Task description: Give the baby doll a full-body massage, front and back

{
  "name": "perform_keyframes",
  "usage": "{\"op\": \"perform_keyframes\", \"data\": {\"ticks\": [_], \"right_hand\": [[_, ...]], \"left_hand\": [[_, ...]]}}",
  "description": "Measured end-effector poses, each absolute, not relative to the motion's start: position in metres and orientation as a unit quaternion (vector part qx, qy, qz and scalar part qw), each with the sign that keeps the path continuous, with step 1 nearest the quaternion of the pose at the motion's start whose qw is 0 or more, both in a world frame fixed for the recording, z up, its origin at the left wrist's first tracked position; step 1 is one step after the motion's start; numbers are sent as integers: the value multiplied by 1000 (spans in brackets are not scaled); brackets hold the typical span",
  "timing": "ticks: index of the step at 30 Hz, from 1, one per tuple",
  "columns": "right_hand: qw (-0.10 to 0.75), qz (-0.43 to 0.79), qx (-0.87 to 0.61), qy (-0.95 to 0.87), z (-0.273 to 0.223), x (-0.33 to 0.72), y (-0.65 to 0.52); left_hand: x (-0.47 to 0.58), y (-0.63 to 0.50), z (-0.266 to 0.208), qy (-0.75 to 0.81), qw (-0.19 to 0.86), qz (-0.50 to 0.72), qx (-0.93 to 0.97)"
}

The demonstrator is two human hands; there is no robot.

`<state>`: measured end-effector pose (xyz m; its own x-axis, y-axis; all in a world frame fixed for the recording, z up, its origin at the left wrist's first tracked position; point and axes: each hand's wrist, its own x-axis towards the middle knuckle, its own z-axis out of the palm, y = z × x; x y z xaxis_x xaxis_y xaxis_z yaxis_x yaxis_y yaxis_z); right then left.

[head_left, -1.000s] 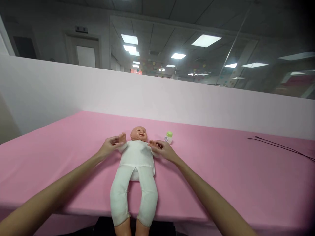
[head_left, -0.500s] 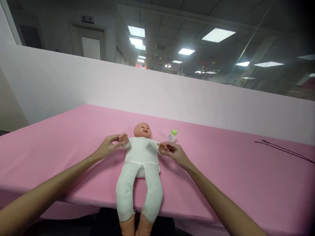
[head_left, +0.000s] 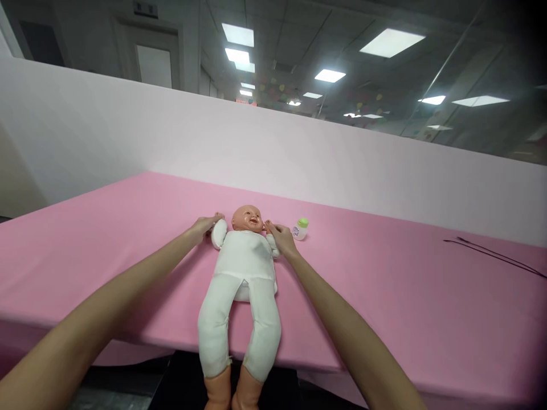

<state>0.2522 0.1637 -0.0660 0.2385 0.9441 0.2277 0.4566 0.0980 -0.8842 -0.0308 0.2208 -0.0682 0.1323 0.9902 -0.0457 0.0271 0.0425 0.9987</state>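
Observation:
A baby doll [head_left: 244, 256] with a white cloth body lies on its back, its bare feet reaching past the near edge of the pink-covered table [head_left: 363, 296]. My left hand [head_left: 205, 226] is closed on the doll's hand at the left, beside its head. On the other side, my right hand [head_left: 280, 236] grips the doll's other hand close to the chin. Both doll arms are bent upward, and my fingers largely hide the doll's hands. Just right of my right hand stands a small clear bottle [head_left: 301, 229] with a green cap.
Two thin black cords [head_left: 496, 255] lie on the table at the far right. A low white wall [head_left: 273, 151] runs along the back edge, with glass above it. A black surface [head_left: 179, 384] shows below the near edge, under the doll's feet.
Both my hands have moved up toward the doll's head, carrying its hands along. The doll's arms, lower at its sides before, are now raised. The view has tilted slightly down.

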Motion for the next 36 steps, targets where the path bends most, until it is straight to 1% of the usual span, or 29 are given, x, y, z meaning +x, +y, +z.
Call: {"op": "perform_keyframes", "data": {"ticks": [3, 5, 7, 10, 12, 14, 16, 21, 23, 25, 27, 30, 33, 36], "right_hand": [[502, 237, -551, -624, -57, 262, 130], [503, 236, -517, -651, -54, 273, 104], [444, 259, -496, -699, -56, 285, 79], [308, 274, -447, -794, -65, 296, 52], [276, 256, -434, -818, -69, 299, 42], [292, 252, -437, -813, -69, 298, 41], [330, 264, -442, -791, -63, 295, 47], [486, 269, -516, -652, -43, 278, 97], [524, 278, -566, -573, -44, 271, 125], [527, 285, -608, -521, -50, 266, 148], [515, 290, -633, -499, -60, 263, 164], [501, 301, -645, -492, -69, 262, 172], [506, 308, -625, -509, -63, 264, 163], [509, 310, -567, -569, -47, 272, 138]], "left_hand": [[-56, 202, -59, 399, 505, 445, 623], [-74, 183, -55, 325, 468, 405, 715], [-88, 163, -56, 264, 435, 334, 793], [-97, 140, -66, 189, 401, 241, 863], [-99, 134, -75, 167, 394, 215, 878], [-99, 134, -80, 177, 402, 216, 872], [-96, 138, -77, 218, 419, 246, 846], [-63, 161, -53, 355, 476, 421, 686], [-44, 176, -48, 435, 479, 464, 605], [-29, 192, -51, 515, 478, 464, 540], [-19, 205, -59, 575, 481, 438, 497], [-15, 215, -71, 615, 488, 403, 470], [-22, 212, -71, 600, 497, 400, 482], [-40, 197, -60, 500, 500, 424, 566]]}}
